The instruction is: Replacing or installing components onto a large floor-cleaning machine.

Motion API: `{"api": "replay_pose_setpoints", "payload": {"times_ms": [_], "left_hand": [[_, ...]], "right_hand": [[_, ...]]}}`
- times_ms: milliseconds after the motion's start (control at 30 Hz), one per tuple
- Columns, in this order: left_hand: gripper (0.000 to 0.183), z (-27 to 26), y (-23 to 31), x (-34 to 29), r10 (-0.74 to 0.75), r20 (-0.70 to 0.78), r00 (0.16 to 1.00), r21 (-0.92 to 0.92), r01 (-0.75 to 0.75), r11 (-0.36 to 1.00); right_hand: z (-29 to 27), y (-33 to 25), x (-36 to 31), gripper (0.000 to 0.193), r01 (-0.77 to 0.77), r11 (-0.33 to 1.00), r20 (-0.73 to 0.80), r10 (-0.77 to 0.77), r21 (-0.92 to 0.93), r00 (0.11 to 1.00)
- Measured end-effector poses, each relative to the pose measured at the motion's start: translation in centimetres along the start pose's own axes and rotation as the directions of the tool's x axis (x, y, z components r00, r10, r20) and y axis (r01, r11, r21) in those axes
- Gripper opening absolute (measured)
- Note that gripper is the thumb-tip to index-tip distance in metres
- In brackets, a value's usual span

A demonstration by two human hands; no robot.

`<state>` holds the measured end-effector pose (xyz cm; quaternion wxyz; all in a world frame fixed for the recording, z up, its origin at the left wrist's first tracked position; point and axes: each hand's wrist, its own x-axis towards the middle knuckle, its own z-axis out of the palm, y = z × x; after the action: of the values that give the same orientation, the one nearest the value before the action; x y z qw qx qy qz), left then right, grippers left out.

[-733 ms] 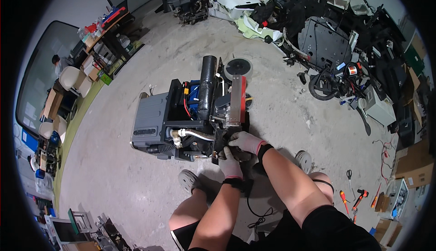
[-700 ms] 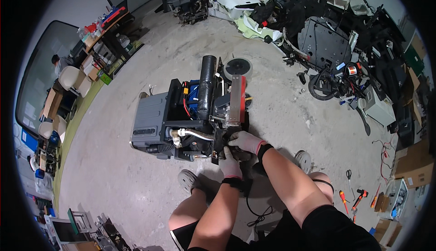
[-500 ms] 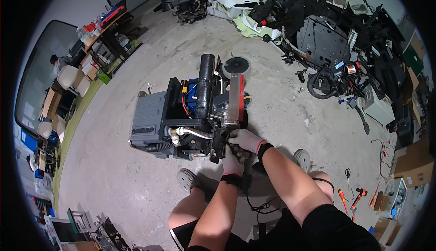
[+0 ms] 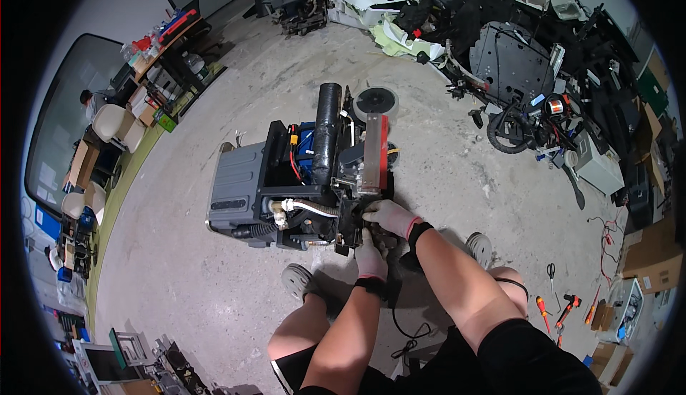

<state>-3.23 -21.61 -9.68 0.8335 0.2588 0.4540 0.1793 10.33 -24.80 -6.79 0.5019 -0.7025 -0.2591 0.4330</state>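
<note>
A partly stripped floor machine (image 4: 236, 180) with a grey tank lies in front of me, its insides exposed. At its near right end is a dark metal bracket (image 4: 348, 220). My right hand (image 4: 391, 218), in a light glove with a pink cuff, is closed at the bracket's right side. Just below it my left hand (image 4: 370, 259), gloved alike, reaches up to the underside of the same end with its fingers bent inward. What the fingertips of both hands grip is hidden among dark parts. A black tube (image 4: 328, 130) and a red-edged metal housing (image 4: 375, 153) rise beyond the hands.
A black cable (image 4: 409, 338) lies on the floor between my legs. To my right are scissors (image 4: 551, 272), a screwdriver (image 4: 543, 313) and an orange-and-black tool (image 4: 568, 310). Scrap parts (image 4: 511, 62) are heaped at the far right. A person (image 4: 93, 103) is by a chair at the left.
The view has shifted slightly, so everything sits a little further right. Both hands stay at the same end of the machine, with only a small shift of the fingers.
</note>
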Motion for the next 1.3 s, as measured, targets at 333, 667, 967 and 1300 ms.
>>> {"api": "replay_pose_setpoints", "payload": {"times_ms": [333, 667, 967, 1300], "left_hand": [[0.034, 3.0, 1.8, -3.8, 0.010, 0.115, 0.993, 0.094, -0.021, 0.995], [0.036, 1.9, 0.8, -1.5, -0.073, 0.014, 0.997, -0.179, 0.074, 0.981], [0.030, 2.9, 0.5, -2.4, 0.025, -0.022, 0.999, 0.092, -0.023, 0.995], [0.027, 1.1, 0.6, -1.0, 0.010, -0.059, 0.998, 0.077, -0.006, 0.997]], "right_hand": [[-0.4, -0.6, 0.0, 0.027, -0.148, 0.974, 0.037, 0.144, 0.173, 0.989], [-0.1, -2.5, -1.3, 0.025, 0.010, 0.997, 0.007, -0.010, 0.077, 1.000], [0.5, -1.4, -0.4, 0.030, -0.018, 0.999, -0.025, 0.017, -0.034, 1.000], [0.3, -0.6, 0.1, 0.023, -0.173, 0.717, 0.089, 0.154, 0.675, 0.984]]}}
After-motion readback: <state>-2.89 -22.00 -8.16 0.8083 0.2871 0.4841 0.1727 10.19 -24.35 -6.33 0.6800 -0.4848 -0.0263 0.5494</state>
